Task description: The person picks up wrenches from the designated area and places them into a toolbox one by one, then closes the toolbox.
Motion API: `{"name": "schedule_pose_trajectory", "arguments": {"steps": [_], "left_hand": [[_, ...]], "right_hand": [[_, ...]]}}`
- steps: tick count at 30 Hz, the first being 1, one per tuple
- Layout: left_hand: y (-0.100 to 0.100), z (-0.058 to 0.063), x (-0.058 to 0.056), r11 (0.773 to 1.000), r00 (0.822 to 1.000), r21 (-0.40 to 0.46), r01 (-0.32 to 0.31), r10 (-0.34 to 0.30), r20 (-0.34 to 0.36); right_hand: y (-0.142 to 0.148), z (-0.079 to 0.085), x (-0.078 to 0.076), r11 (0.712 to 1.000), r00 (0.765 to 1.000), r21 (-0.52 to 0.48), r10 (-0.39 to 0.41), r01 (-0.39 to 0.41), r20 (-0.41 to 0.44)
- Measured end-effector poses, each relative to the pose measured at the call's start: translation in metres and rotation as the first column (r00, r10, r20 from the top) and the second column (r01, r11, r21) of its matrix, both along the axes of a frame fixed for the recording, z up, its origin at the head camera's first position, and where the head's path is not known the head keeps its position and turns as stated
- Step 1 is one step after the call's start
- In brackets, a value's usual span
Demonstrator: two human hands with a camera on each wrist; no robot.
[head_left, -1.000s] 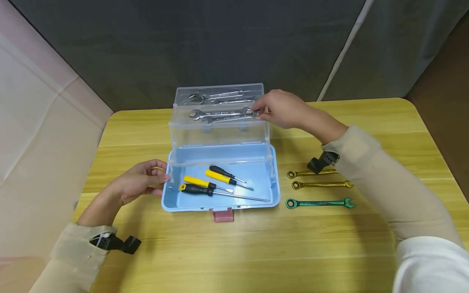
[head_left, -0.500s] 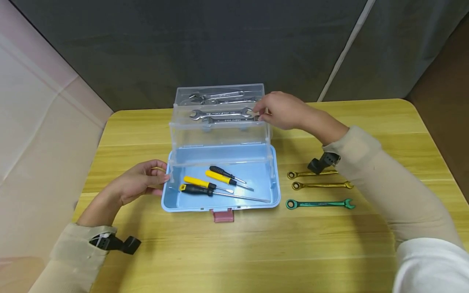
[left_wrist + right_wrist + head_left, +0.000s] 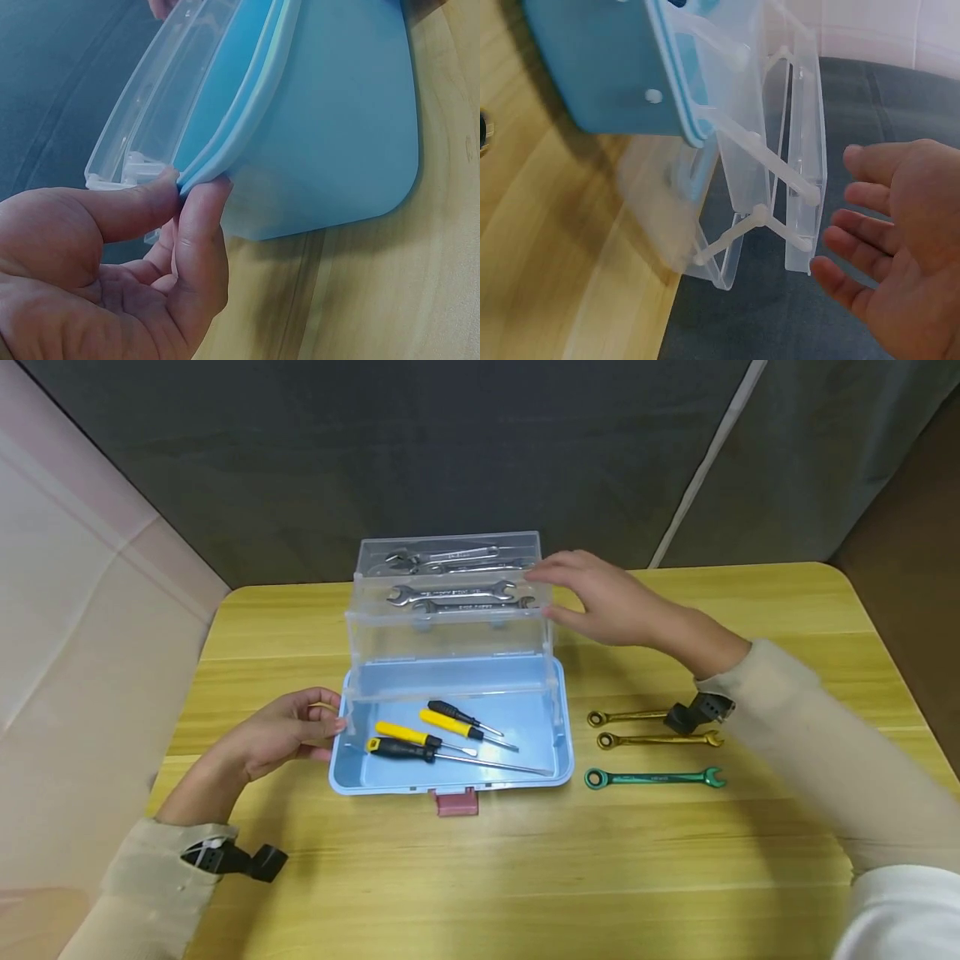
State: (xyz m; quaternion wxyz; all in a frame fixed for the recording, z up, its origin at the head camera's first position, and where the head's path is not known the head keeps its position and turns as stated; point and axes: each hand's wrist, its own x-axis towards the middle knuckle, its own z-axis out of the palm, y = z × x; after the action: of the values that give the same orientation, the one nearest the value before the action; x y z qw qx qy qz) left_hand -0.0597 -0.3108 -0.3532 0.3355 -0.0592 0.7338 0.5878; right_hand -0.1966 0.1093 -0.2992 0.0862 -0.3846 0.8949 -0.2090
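Note:
A blue toolbox (image 3: 450,783) stands with its clear stepped trays (image 3: 450,635) raised at the back. My left hand (image 3: 288,731) pinches the box's left rim between thumb and fingers, as the left wrist view also shows. Beside the trays' right end, my right hand (image 3: 607,597) holds nothing, its fingers spread apart. In the front tray lie two silver open-end wrenches (image 3: 450,594); an adjustable wrench (image 3: 450,557) and more silver wrenches lie in the rear one. On the box floor are several screwdrivers (image 3: 405,748), yellow- and black-handled.
Right of the box, two gold ratchet wrenches (image 3: 656,739) and a green one (image 3: 655,778) lie on the wooden table (image 3: 525,885). A reddish latch (image 3: 456,802) hangs from the box front. Behind the table hangs a dark curtain (image 3: 465,452).
My right hand has let go of a silver wrench in the front tray, opened and drawn back to the right. The left hand stays on the rim.

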Motion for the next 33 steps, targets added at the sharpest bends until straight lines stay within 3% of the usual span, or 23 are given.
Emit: {"name": "schedule_pose_trajectory", "arguments": {"steps": [12,16,22,33], "left_hand": [[-0.001,0.001,-0.002,1.000,1.000,-0.012,-0.002,0.002,0.000],[-0.001,0.002,-0.003,1.000,1.000,-0.025,-0.006,0.006,0.000],[-0.001,0.002,-0.003,0.999,1.000,-0.036,-0.014,0.014,0.000],[-0.001,0.000,-0.001,1.000,1.000,-0.018,-0.013,0.013,0.003]], "right_hand": [[0.034,-0.010,0.028,0.996,0.994,0.019,0.087,-0.086,-0.064],[0.044,-0.015,0.036,0.994,0.994,0.061,0.096,-0.094,-0.045],[0.055,-0.026,0.048,0.989,0.995,0.114,0.097,-0.093,-0.026],[0.085,-0.054,0.065,0.996,0.999,0.082,0.041,-0.042,0.019]]}}
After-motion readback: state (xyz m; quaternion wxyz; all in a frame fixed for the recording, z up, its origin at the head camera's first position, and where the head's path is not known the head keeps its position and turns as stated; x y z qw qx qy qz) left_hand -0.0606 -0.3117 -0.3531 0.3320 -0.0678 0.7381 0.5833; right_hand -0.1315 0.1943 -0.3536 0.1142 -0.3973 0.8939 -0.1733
